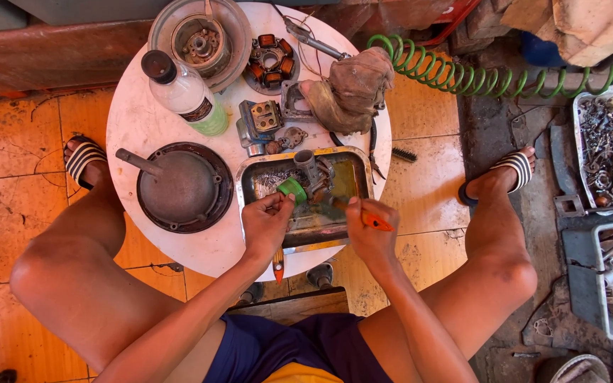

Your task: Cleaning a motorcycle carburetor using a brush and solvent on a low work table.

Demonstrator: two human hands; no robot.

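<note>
Seen from the head camera, a person sits over a round white tabletop (143, 128) with both hands in a shallow metal tray (352, 167) at its near edge. The left hand (265, 225) grips a small metal carburetor (311, 174) by its green cap (292, 189), holding it over the tray; an orange-handled tool (278, 264) pokes out below the same hand, and whether the fingers clasp it too cannot be told. The right hand (367, 230) is closed around an orange brush (372, 220), its working end at the carburetor's side. The tray floor looks wet and grimy.

By the look of things the work is well along in stripping and midway in cleaning: parts already lie apart on the tabletop, a dark round cover (182, 188), a stator with orange coils (271, 62), a drum-like housing (200, 39), small grey pieces (262, 120), a rag (352, 89) and a clear bottle (186, 92). The carburetor is still being scrubbed; nothing appears reassembled
</note>
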